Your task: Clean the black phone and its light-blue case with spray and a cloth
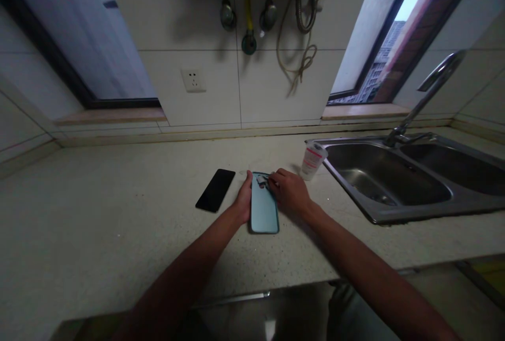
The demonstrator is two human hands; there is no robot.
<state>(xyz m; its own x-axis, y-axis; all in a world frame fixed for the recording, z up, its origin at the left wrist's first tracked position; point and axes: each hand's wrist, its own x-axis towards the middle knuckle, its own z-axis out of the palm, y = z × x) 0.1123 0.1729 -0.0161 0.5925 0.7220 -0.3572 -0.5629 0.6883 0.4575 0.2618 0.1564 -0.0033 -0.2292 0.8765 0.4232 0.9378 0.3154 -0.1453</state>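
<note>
1. The left hand (pixel 245 199) holds the blue phone case (pixel 264 212).
2. At the case's far end, the right hand (pixel 291 191) holds a whitish piece (pixel 262 178).
3. Left of the case lies a black phone (pixel 215 190); right, a cup (pixel 313 161).

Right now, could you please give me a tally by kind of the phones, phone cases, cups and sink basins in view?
Phones: 1
Phone cases: 1
Cups: 1
Sink basins: 2
Total: 5
</note>
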